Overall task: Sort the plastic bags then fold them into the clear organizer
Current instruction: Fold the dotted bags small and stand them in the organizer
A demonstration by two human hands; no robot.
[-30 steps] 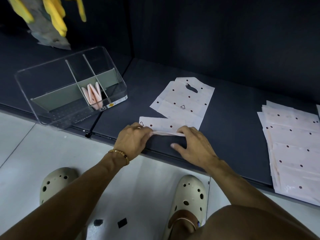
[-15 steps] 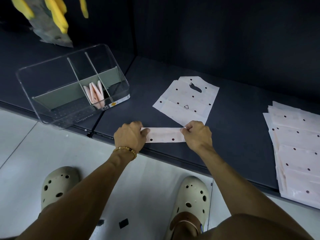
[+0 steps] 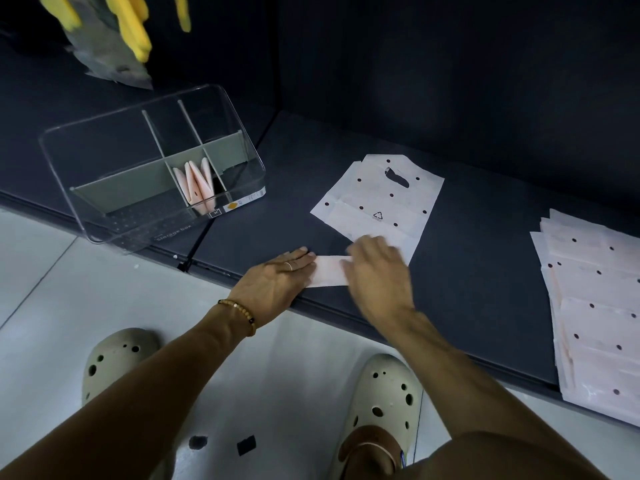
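Dark matte shelf (image 3: pixel 485 237), smooth. Fanned stack of thin pale-pink dotted bags (image 3: pixel 595 306) at its right end. Clear hard-plastic organizer (image 3: pixel 152 168) w/ grey dividers at left, folded pink triangles (image 3: pixel 197 185) upright in its middle compartment. Flat bag (image 3: pixel 377 199) w/ handle cutout at centre. Left hand (image 3: pixel 277 282), fingers straight, presses the narrow folded strip (image 3: pixel 329 271) at the front edge. Right hand (image 3: pixel 377 271) blurred over the strip; can't tell its grip.

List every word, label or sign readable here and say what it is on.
"storage box": embossed on the front wall of the organizer.
Recycling triangle sign: printed on the flat bag; the small text beneath it is too small to read.
White sticker with an orange mark on the organizer: print too small to read.
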